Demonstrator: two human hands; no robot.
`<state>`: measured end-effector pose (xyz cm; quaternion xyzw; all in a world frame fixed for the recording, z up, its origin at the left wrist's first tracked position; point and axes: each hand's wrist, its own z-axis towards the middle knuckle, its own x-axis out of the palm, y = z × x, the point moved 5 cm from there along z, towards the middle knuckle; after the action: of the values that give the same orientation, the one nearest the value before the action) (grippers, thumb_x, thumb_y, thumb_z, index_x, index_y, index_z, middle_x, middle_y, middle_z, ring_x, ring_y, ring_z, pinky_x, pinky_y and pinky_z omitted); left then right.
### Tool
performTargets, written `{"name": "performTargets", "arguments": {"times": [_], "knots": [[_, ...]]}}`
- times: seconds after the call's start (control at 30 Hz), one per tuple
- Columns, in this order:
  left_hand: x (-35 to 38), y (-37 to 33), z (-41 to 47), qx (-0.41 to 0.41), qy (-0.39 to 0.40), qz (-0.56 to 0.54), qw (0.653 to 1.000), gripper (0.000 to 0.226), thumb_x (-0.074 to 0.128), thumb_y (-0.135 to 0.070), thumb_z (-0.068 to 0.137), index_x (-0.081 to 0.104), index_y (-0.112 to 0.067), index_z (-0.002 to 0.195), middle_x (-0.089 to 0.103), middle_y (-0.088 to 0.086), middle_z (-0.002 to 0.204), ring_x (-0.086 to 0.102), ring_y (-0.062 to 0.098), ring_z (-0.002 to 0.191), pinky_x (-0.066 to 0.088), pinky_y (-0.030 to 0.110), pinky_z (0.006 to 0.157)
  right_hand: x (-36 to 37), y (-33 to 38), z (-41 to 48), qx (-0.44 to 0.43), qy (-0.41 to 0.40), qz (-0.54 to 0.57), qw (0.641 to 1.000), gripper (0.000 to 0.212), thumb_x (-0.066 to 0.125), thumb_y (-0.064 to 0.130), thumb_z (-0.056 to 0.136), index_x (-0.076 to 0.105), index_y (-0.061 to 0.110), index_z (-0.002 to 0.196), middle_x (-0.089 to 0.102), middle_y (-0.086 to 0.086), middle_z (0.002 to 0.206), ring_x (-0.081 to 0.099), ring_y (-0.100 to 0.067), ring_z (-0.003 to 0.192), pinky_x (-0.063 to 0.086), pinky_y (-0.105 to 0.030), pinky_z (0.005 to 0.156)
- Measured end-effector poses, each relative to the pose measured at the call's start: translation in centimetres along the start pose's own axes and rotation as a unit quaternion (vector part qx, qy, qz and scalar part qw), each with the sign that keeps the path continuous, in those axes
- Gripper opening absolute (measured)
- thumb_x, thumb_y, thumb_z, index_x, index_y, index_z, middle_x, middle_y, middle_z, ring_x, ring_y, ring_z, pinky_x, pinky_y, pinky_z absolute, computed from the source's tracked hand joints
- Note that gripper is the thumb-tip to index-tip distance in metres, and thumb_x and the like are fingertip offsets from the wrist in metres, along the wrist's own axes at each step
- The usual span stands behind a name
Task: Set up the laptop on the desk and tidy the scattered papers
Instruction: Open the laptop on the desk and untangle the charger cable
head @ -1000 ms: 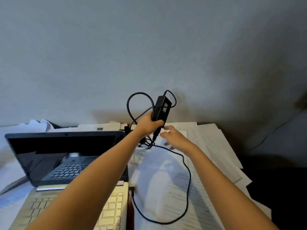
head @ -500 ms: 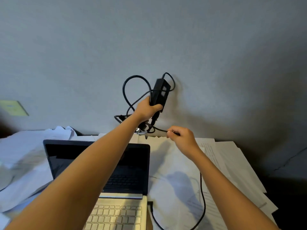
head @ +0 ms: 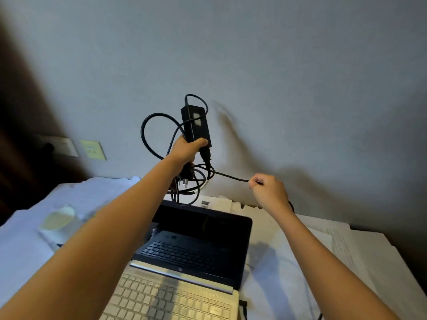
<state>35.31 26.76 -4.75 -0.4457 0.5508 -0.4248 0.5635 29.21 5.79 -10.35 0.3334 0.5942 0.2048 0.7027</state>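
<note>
An open laptop (head: pixel 196 262) with a dark screen and a pale keyboard stands on the desk in front of me. My left hand (head: pixel 187 151) grips the black charger brick (head: pixel 196 123) and holds it up against the wall, with loops of black cable (head: pixel 150 135) and the wall plug (head: pixel 183 179) dangling below it. My right hand (head: pixel 269 188) pinches the thin charger cord (head: pixel 231 177) and pulls it out to the right. Scattered white papers (head: pixel 335 245) cover the desk around the laptop.
A glass (head: pixel 59 219) of pale liquid stands on the papers at the left. Wall sockets (head: pixel 92 149) sit low on the grey wall at the left. A dark edge of furniture borders the far left. More sheets lie behind the laptop.
The view has swung left, bringing the glass and wall sockets into sight. My right hand has drawn the thin cord further right of the brick, which my left hand still holds up.
</note>
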Motion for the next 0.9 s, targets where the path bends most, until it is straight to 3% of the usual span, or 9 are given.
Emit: {"name": "performTargets", "arguments": {"times": [0.13, 0.23, 0.37, 0.43, 0.5, 0.6, 0.7, 0.8, 0.9], "knots": [[-5.2, 1.4, 0.8, -0.030, -0.026, -0.045, 0.998, 0.014, 0.060, -0.020, 0.088, 0.051, -0.013, 0.097, 0.054, -0.001, 0.071, 0.031, 0.010, 0.045, 0.034, 0.019, 0.044, 3.5, 3.8, 1.0, 0.007, -0.013, -0.066, 0.998, 0.022, 0.046, 0.014, 0.085, 0.067, 0.018, 0.085, 0.061, -0.003, 0.079, 0.055, -0.028, 0.080, 0.041, -0.026, 0.068], [-9.6, 3.0, 2.2, -0.038, -0.045, -0.069, 0.996, 0.019, 0.061, -0.021, 0.088, 0.052, -0.011, 0.101, 0.051, -0.002, 0.070, 0.033, 0.010, 0.045, 0.035, 0.020, 0.045, 7.4, 6.9, 1.7, 0.008, 0.003, -0.123, 0.992, 0.025, 0.044, 0.014, 0.086, 0.069, 0.016, 0.093, 0.067, -0.005, 0.096, 0.059, -0.029, 0.094, 0.043, -0.028, 0.077], [-16.1, 5.7, 4.4, -0.040, -0.043, -0.088, 0.994, 0.018, 0.060, -0.017, 0.089, 0.051, -0.009, 0.102, 0.044, 0.000, 0.064, 0.032, 0.004, 0.033, 0.037, 0.020, 0.043, 14.3, 11.3, 2.3, 0.034, 0.118, -0.165, 0.979, 0.028, 0.049, 0.017, 0.086, 0.067, 0.012, 0.107, 0.065, -0.009, 0.114, 0.059, -0.029, 0.108, 0.045, -0.029, 0.086], [-18.7, 7.3, 5.2, -0.034, -0.021, -0.084, 0.996, 0.008, 0.059, -0.013, 0.090, 0.051, -0.011, 0.092, 0.038, 0.000, 0.058, 0.029, 0.003, 0.030, 0.035, 0.020, 0.042, 18.2, 14.4, 2.3, 0.007, 0.169, -0.133, 0.976, 0.033, 0.051, 0.011, 0.084, 0.064, 0.006, 0.114, 0.062, -0.012, 0.121, 0.057, -0.030, 0.113, 0.046, -0.031, 0.093], [-20.8, 9.0, 5.9, -0.028, -0.010, -0.076, 0.997, 0.012, 0.059, -0.010, 0.090, 0.051, -0.014, 0.083, 0.035, 0.000, 0.055, 0.028, 0.003, 0.029, 0.034, 0.018, 0.039, 21.6, 17.9, 1.8, -0.008, 0.207, -0.051, 0.977, 0.043, 0.055, 0.009, 0.083, 0.055, 0.009, 0.126, 0.056, -0.010, 0.130, 0.052, -0.027, 0.120, 0.042, -0.028, 0.097], [-22.9, 11.1, 6.9, -0.024, -0.014, -0.109, 0.994, 0.018, 0.058, -0.008, 0.090, 0.048, -0.016, 0.078, 0.038, 0.003, 0.058, 0.028, 0.004, 0.028, 0.033, 0.018, 0.037, 26.3, 21.9, 0.9, -0.015, 0.277, 0.019, 0.961, 0.057, 0.062, 0.019, 0.083, 0.041, 0.016, 0.136, 0.053, -0.007, 0.131, 0.050, -0.024, 0.119, 0.039, -0.028, 0.090], [-24.7, 12.6, 8.1, -0.036, 0.000, -0.137, 0.990, 0.019, 0.058, -0.011, 0.091, 0.046, -0.017, 0.077, 0.043, 0.004, 0.065, 0.028, 0.004, 0.029, 0.031, 0.018, 0.039, 29.6, 23.3, 0.8, -0.029, 0.292, 0.000, 0.956, 0.053, 0.061, 0.016, 0.084, 0.040, 0.012, 0.132, 0.057, -0.009, 0.118, 0.055, -0.024, 0.100, 0.046, -0.032, 0.084], [-26.5, 13.2, 8.8, -0.017, 0.052, -0.050, 0.997, 0.020, 0.059, -0.010, 0.091, 0.047, -0.018, 0.077, 0.039, 0.001, 0.060, 0.028, 0.003, 0.030, 0.029, 0.016, 0.038, 31.4, 23.4, 1.7, -0.031, 0.266, -0.012, 0.964, 0.048, 0.053, 0.010, 0.088, 0.043, 0.013, 0.135, 0.054, -0.012, 0.128, 0.060, -0.029, 0.101, 0.048, -0.029, 0.083], [-28.1, 13.0, 9.3, 0.031, 0.096, 0.086, 0.991, 0.023, 0.060, -0.002, 0.088, 0.049, -0.020, 0.078, 0.044, -0.002, 0.057, 0.041, 0.000, 0.031, 0.033, 0.010, 0.038, 32.6, 23.2, 2.6, 0.001, 0.283, 0.010, 0.959, 0.048, 0.052, 0.012, 0.090, 0.041, 0.016, 0.137, 0.049, -0.012, 0.135, 0.059, -0.023, 0.086, 0.041, -0.019, 0.058]]}}
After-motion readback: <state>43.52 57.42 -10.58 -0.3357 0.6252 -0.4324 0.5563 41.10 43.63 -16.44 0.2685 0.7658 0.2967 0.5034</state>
